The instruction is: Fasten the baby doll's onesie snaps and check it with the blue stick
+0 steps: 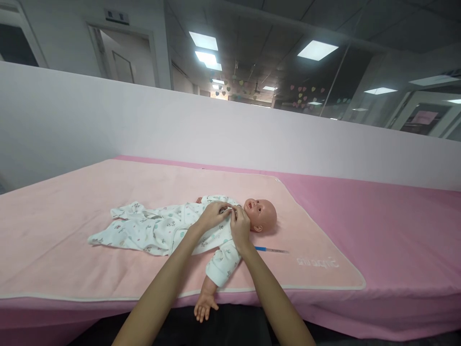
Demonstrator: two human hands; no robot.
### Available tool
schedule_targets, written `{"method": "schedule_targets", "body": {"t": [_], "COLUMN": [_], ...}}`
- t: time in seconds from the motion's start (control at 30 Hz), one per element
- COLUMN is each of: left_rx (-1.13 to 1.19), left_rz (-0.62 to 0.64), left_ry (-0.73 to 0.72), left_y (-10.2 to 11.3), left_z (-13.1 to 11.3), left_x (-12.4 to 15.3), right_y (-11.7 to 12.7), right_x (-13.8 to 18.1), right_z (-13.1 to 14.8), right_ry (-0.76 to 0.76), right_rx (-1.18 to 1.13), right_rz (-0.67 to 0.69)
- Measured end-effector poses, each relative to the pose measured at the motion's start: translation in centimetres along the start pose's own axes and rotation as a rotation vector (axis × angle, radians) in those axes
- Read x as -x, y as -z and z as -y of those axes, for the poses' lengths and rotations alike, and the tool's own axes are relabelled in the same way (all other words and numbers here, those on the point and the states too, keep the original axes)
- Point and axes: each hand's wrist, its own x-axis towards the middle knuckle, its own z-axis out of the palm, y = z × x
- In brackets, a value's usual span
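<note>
A bald baby doll [265, 215] lies on its back, head to the right, dressed in a white printed romper [158, 229]. Over its upper chest, close below the chin, my left hand [213, 216] and my right hand [240, 225] meet with bent fingers. Both pinch the romper near the neckline; the fingertips partly hide the fabric edge there. One doll arm [206, 300] reaches toward me over the table's front edge. Just past my right wrist lies a thin stick [272, 250] with a blue end and a clear, narrow part, resembling a thermometer.
Beneath the doll a pale pink mat [72, 192] with a white border covers much of the table. A darker pink cloth [403, 230] shows at the right. Behind the table runs a low white wall [216, 129] with glass above it.
</note>
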Motion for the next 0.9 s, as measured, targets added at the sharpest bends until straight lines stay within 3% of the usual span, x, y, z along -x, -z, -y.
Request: {"method": "schedule_targets", "body": {"t": [0.27,0.9], "left_rx": [-0.086,0.103], "left_rz": [-0.041,-0.076], "left_ry": [-0.059,-0.003], "left_y": [-0.49,-0.90], "left_z": [0.28,0.95], "left_x": [-0.10,-0.24], "right_y": [-0.05,0.28], "right_x": [0.04,0.08], "right_z": [0.01,0.15], "right_ry": [-0.021,-0.036], "right_rx": [-0.012,-0.069], "right_rz": [-0.010,-0.002]}}
